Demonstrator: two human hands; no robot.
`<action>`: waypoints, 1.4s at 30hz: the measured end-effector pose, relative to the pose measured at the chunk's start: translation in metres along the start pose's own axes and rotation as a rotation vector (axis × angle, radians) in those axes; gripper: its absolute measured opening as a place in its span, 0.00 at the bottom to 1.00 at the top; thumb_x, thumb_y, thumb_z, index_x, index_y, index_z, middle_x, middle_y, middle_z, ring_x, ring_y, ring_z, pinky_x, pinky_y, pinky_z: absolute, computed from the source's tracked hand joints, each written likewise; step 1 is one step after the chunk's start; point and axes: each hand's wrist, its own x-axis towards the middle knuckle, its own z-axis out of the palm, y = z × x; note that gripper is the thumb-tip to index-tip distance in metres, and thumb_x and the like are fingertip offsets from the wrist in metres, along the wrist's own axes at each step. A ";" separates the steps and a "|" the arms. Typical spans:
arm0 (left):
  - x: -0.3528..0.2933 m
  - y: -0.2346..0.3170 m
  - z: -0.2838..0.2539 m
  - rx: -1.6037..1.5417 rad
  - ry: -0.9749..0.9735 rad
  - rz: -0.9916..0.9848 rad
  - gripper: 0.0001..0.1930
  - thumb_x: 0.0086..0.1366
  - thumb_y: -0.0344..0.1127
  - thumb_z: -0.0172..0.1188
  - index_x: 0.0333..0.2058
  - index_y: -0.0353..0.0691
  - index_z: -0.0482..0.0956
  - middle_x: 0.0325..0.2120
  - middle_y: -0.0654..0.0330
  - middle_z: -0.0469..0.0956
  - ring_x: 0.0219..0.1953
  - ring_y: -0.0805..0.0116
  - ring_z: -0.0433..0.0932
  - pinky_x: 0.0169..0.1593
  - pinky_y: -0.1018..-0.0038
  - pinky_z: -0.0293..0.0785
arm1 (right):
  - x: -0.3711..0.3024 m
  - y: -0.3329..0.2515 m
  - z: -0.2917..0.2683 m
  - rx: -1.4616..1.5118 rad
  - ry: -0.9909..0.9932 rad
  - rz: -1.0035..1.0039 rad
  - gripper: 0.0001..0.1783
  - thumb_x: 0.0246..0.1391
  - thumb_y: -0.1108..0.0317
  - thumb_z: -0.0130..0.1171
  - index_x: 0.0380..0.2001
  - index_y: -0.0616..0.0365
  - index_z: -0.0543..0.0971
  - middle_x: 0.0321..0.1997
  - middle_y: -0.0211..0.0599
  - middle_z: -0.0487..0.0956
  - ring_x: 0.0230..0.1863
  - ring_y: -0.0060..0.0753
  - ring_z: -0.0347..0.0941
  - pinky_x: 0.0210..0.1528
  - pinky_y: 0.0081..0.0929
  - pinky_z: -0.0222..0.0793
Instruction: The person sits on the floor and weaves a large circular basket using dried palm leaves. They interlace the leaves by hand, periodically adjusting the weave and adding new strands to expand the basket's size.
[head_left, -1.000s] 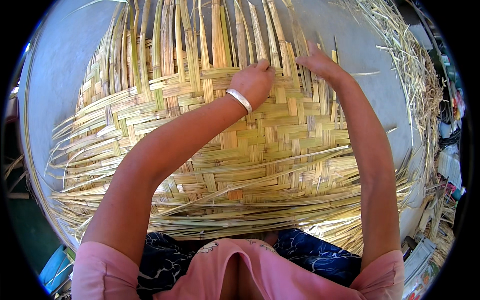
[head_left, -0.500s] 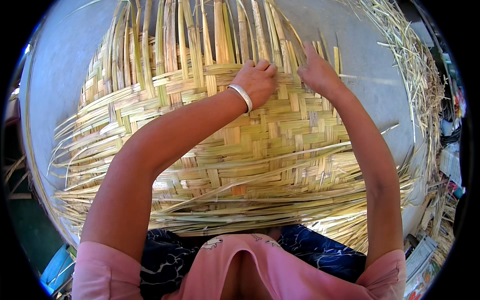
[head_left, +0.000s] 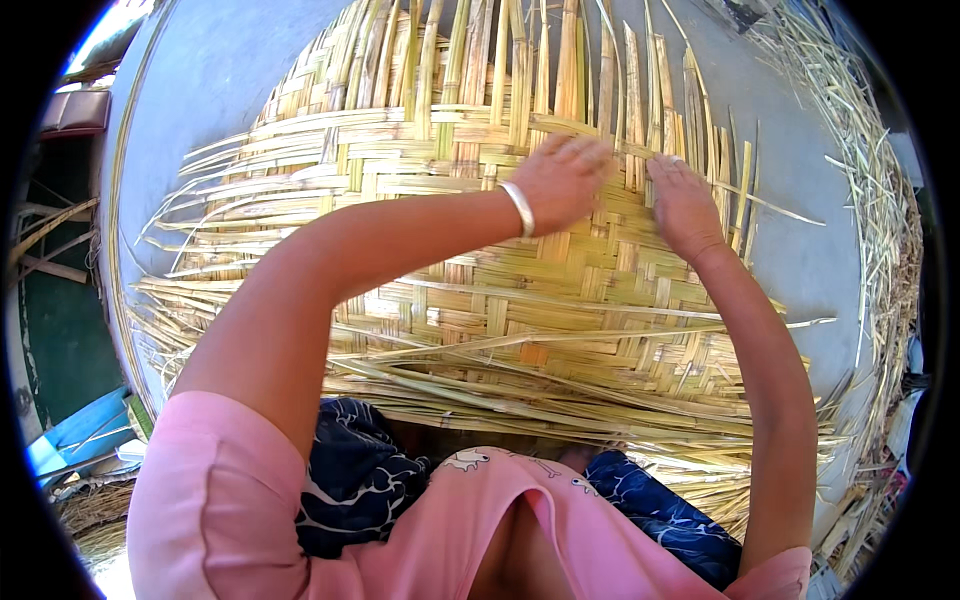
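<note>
A large mat (head_left: 560, 260) of flat yellow-green plant strips lies before me, woven crosswise in its middle. My left hand (head_left: 565, 185), with a silver bangle at the wrist, is over the far part of the weave; motion blurs its fingers, which look laid flat across the strips. A little to the right, my right hand (head_left: 688, 208) rests with its fingers stretched out on the weave's far right border. Between the fingertips runs a crosswise strip (head_left: 632, 150). Beyond the hands, loose upright strips (head_left: 567, 60) fan away from me.
Long loose strips (head_left: 480, 395) lie across the near side of the mat, close to my knees. A heap of thin stalk scraps (head_left: 880, 220) lines the right side of the grey floor (head_left: 200, 90). At the lower left is a blue object (head_left: 85, 435).
Both hands have come nearer to me on the mat. The right index finger pointed away earlier; now the right fingers lie flat. The whole view has shifted, moving the mat rightward in the picture.
</note>
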 end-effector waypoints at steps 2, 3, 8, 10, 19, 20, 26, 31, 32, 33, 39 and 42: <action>-0.008 -0.018 -0.015 0.057 -0.021 -0.160 0.34 0.62 0.56 0.48 0.60 0.41 0.57 0.63 0.57 0.52 0.66 0.60 0.47 0.66 0.60 0.41 | 0.000 0.001 -0.001 -0.021 0.009 0.001 0.24 0.50 0.72 0.46 0.53 0.60 0.66 0.61 0.42 0.65 0.62 0.43 0.58 0.62 0.38 0.53; -0.012 -0.027 -0.024 0.065 -0.031 -0.255 0.35 0.62 0.56 0.47 0.61 0.41 0.57 0.64 0.57 0.52 0.66 0.61 0.47 0.66 0.60 0.40 | 0.001 -0.002 -0.002 -0.025 0.010 0.007 0.24 0.50 0.72 0.45 0.53 0.60 0.66 0.61 0.42 0.65 0.62 0.44 0.58 0.62 0.38 0.53; -0.021 -0.038 -0.019 0.141 -0.123 -0.290 0.34 0.64 0.57 0.42 0.61 0.38 0.56 0.63 0.56 0.53 0.66 0.62 0.48 0.66 0.58 0.41 | 0.000 -0.009 -0.001 -0.038 -0.001 0.025 0.24 0.51 0.73 0.44 0.54 0.61 0.65 0.60 0.43 0.65 0.63 0.44 0.57 0.63 0.38 0.53; -0.022 -0.038 -0.021 0.160 -0.133 -0.268 0.33 0.65 0.57 0.41 0.61 0.38 0.57 0.62 0.56 0.55 0.66 0.62 0.49 0.65 0.57 0.41 | 0.001 -0.009 0.001 -0.053 -0.018 0.031 0.24 0.51 0.73 0.43 0.54 0.61 0.65 0.60 0.43 0.64 0.63 0.44 0.57 0.63 0.38 0.52; -0.047 -0.022 -0.031 0.211 -0.139 -0.162 0.32 0.65 0.54 0.43 0.60 0.38 0.58 0.62 0.54 0.55 0.65 0.60 0.50 0.65 0.55 0.40 | -0.012 -0.013 0.005 -0.055 0.021 0.027 0.27 0.49 0.75 0.45 0.55 0.62 0.64 0.61 0.45 0.63 0.62 0.48 0.58 0.62 0.38 0.54; -0.054 -0.016 -0.031 0.196 -0.166 -0.124 0.31 0.64 0.53 0.44 0.60 0.38 0.58 0.62 0.55 0.55 0.65 0.61 0.50 0.65 0.55 0.40 | -0.019 -0.013 0.005 -0.060 0.021 0.030 0.27 0.48 0.75 0.46 0.55 0.62 0.64 0.61 0.46 0.63 0.62 0.48 0.58 0.62 0.38 0.55; -0.133 -0.006 -0.050 0.109 -0.189 -0.010 0.27 0.60 0.48 0.52 0.56 0.43 0.65 0.59 0.56 0.60 0.64 0.62 0.53 0.64 0.56 0.43 | -0.078 -0.038 -0.042 0.132 -0.138 -0.174 0.25 0.51 0.70 0.50 0.55 0.57 0.66 0.60 0.42 0.64 0.61 0.46 0.59 0.62 0.37 0.54; -0.186 0.013 -0.078 -0.070 -0.153 -0.032 0.19 0.56 0.43 0.58 0.46 0.44 0.73 0.47 0.58 0.70 0.52 0.59 0.66 0.57 0.61 0.56 | -0.148 -0.054 -0.037 0.114 -0.148 -0.209 0.25 0.52 0.61 0.55 0.54 0.55 0.67 0.60 0.40 0.64 0.59 0.47 0.60 0.60 0.39 0.55; -0.196 0.018 -0.080 -0.075 -0.159 -0.042 0.18 0.56 0.43 0.58 0.45 0.43 0.73 0.45 0.59 0.71 0.50 0.60 0.67 0.55 0.62 0.57 | -0.153 -0.055 -0.038 0.112 -0.146 -0.198 0.25 0.52 0.62 0.55 0.53 0.55 0.68 0.60 0.40 0.64 0.59 0.47 0.60 0.60 0.39 0.55; -0.204 0.022 -0.082 -0.074 -0.161 -0.052 0.18 0.56 0.43 0.59 0.44 0.43 0.74 0.44 0.59 0.71 0.49 0.60 0.67 0.54 0.63 0.58 | -0.155 -0.055 -0.039 0.107 -0.138 -0.188 0.24 0.52 0.62 0.55 0.53 0.55 0.68 0.60 0.40 0.64 0.59 0.47 0.60 0.60 0.38 0.55; -0.230 0.041 -0.061 -0.012 -0.286 -0.165 0.17 0.52 0.40 0.61 0.41 0.44 0.74 0.40 0.61 0.72 0.46 0.62 0.68 0.47 0.65 0.62 | -0.158 -0.059 -0.037 0.007 -0.073 -0.210 0.16 0.47 0.67 0.55 0.42 0.57 0.72 0.55 0.40 0.69 0.57 0.45 0.63 0.57 0.38 0.58; -0.229 0.042 -0.062 0.024 -0.121 -0.225 0.16 0.53 0.40 0.60 0.40 0.44 0.74 0.40 0.61 0.71 0.46 0.62 0.69 0.47 0.66 0.63 | -0.157 -0.059 -0.038 0.045 -0.026 -0.237 0.11 0.45 0.69 0.55 0.36 0.57 0.72 0.51 0.40 0.71 0.54 0.44 0.65 0.55 0.37 0.60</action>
